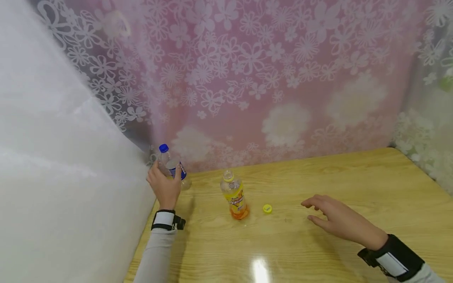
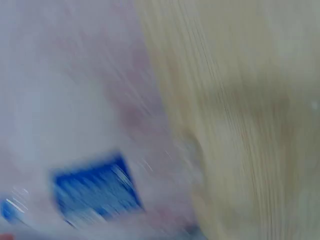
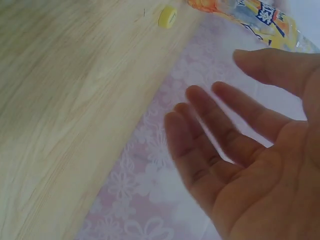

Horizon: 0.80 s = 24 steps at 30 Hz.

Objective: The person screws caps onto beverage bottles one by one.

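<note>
A clear plastic bottle with a blue cap and blue label (image 1: 183,171) stands at the table's far left corner. My left hand (image 1: 164,187) is just in front of it, thumb and fingers spread apart; whether they touch the bottle I cannot tell. In the blurred left wrist view the bottle's blue label (image 2: 97,187) shows at lower left. An uncapped bottle with a yellow label (image 1: 235,196) and a little orange drink stands mid-table. Beside it lies a yellow cap (image 1: 267,208). To the right, my right hand (image 1: 339,218) hovers with relaxed fingers, holding nothing.
The wooden table (image 1: 371,184) meets a pink flowered curtain (image 1: 247,78) at its back edge. A white sheet (image 1: 70,157) hangs along the left side, close to my left hand.
</note>
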### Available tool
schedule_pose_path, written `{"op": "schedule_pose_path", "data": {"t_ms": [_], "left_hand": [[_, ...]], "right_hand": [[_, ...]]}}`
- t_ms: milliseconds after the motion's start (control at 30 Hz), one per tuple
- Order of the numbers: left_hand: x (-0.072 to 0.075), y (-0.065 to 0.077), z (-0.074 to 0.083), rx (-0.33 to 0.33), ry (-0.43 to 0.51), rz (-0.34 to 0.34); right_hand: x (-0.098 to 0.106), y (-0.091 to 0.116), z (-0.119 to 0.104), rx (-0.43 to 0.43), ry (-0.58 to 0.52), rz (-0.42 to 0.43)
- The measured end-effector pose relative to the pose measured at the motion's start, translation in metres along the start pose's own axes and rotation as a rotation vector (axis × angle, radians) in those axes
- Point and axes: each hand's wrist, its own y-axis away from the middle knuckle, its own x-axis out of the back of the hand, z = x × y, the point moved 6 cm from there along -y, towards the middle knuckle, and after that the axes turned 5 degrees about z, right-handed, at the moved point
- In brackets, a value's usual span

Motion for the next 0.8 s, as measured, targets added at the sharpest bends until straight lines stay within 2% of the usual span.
{"op": "schedule_pose_path", "data": {"t_ms": [33, 67, 100, 167, 233, 267, 333, 367, 400, 500, 600, 700, 800], "left_hand": [[0.004, 0.010, 0.017, -0.084, 0.062, 0.037], [0.006, 0.022, 0.034, -0.159, 0.125, 0.031], [0.005, 0.036, 0.051, -0.215, 0.196, -0.009], [-0.002, 0.064, 0.081, -0.260, 0.323, -0.173], [-0.015, 0.093, 0.103, -0.219, 0.376, -0.381], [-0.022, 0.107, 0.109, -0.182, 0.360, -0.464], [-0.036, 0.126, 0.118, -0.117, 0.321, -0.571], [-0.042, 0.134, 0.120, -0.093, 0.300, -0.602], [-0.047, 0.139, 0.120, -0.073, 0.282, -0.617], [-0.057, 0.145, 0.119, -0.072, 0.265, -0.596], [-0.056, 0.146, 0.116, -0.086, 0.281, -0.572], [-0.045, 0.147, 0.119, -0.077, 0.305, -0.579], [-0.025, 0.152, 0.134, -0.076, 0.336, -0.604]], "right_hand": [[-0.002, -0.004, 0.001, -0.009, 0.001, -0.007], [-0.004, -0.008, 0.001, -0.012, 0.004, -0.009], [-0.006, -0.012, 0.000, -0.010, 0.009, -0.013], [-0.009, -0.019, -0.001, -0.002, 0.020, -0.015], [-0.013, -0.025, -0.005, 0.011, 0.032, -0.016], [-0.014, -0.029, -0.008, 0.016, 0.033, -0.017], [-0.018, -0.035, -0.014, 0.020, 0.029, -0.021], [-0.020, -0.038, -0.017, 0.026, 0.023, -0.026], [-0.022, -0.040, -0.020, 0.030, 0.015, -0.034], [-0.029, -0.046, -0.029, 0.038, -0.009, -0.056], [-0.033, -0.048, -0.034, 0.040, -0.011, -0.062], [-0.037, -0.051, -0.035, 0.041, 0.027, -0.039], [-0.047, -0.059, -0.033, 0.063, 0.090, -0.015]]}}
